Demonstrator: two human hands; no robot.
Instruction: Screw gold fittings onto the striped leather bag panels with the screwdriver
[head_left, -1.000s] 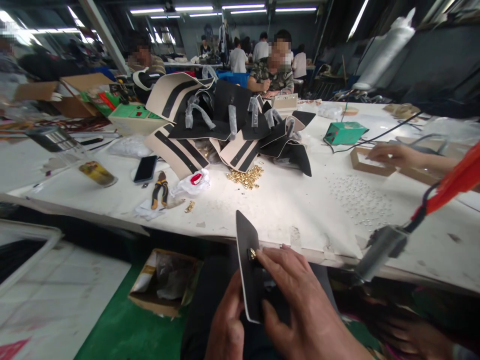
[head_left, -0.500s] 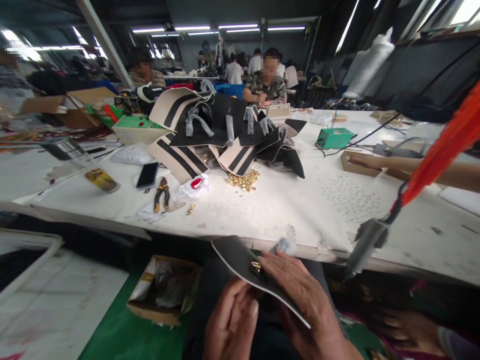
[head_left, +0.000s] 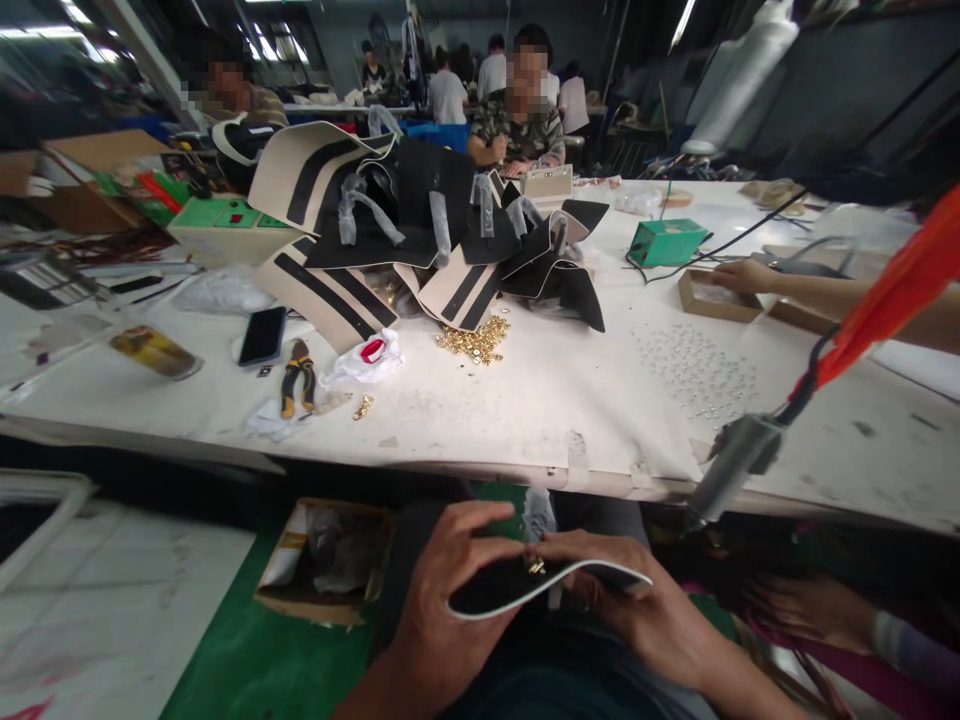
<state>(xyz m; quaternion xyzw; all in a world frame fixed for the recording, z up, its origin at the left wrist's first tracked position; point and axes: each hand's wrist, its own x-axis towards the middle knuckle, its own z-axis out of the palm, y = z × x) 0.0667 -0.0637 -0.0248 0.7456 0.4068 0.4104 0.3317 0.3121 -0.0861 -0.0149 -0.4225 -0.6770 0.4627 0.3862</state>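
Note:
Over my lap, both hands grip a curved black panel with a pale edge. My left hand is closed round its left side, thumb below and fingers above. My right hand holds the right side, with some fingers hidden under the panel. Between the fingertips, a small gold metal fitting sits on the black face. A plastic-wrapped strap sticks out beyond the panel's far side.
On the white table lie stacked black and beige panels, gold fittings, pliers and a phone. A grey tool hangs at right. A co-worker's arm reaches to a cardboard tray. Below stands a carton.
The panel has been turned so its edge now faces me. My left hand has come up from beneath to grip its left side. The view has tilted down slightly.

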